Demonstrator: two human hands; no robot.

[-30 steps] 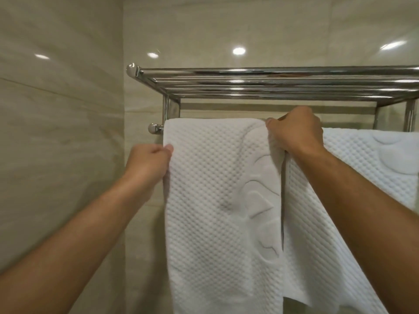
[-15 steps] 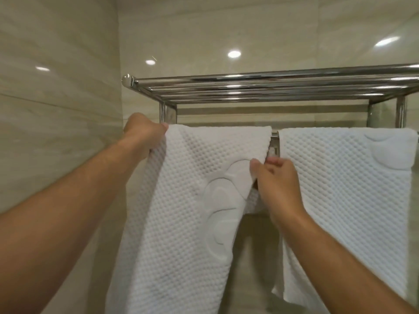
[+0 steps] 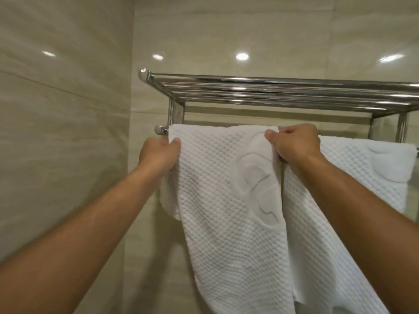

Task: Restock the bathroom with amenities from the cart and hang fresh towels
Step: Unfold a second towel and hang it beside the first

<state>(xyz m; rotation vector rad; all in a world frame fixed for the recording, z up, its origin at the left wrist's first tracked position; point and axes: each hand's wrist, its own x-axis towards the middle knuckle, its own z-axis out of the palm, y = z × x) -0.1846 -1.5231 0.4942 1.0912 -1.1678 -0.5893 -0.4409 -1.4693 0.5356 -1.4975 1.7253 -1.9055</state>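
Beige glossy tiled wall (image 3: 68, 132) fills the view, corner seam running down left of centre, ceiling-light reflections on the tiles.

Polished chrome towel rack (image 3: 272, 91) with a multi-bar top shelf is mounted on the back wall; a lower chrome hanging rail with a round end cap (image 3: 160, 129) sits under it.

Left white waffle-weave towel with embossed curved logo (image 3: 226, 211) is draped over the lower rail at its left end, just inside the end cap — top edge along the rail, front panel hanging down and skewed toward lower right. A flap of the same towel shows behind the front panel at lower left.

Second white waffle-weave towel (image 3: 362, 168) hangs on the same rail to the right, just beside the first; their edges meet or overlap below the right hand, can't tell which. Its right part is partly hidden by the right forearm.

Left hand (image 3: 158, 155) — fingers curled round the left edge of the first towel just below the rail, thumb on the front face. Holding the towel.

Right hand (image 3: 294, 143) — gripping the top right corner of the first towel at the rail, thumb pressed on the front fabric, fingers wrapped behind. Fabric bunches slightly under the thumb.

Both forearms are bare, reaching up from the bottom corners.
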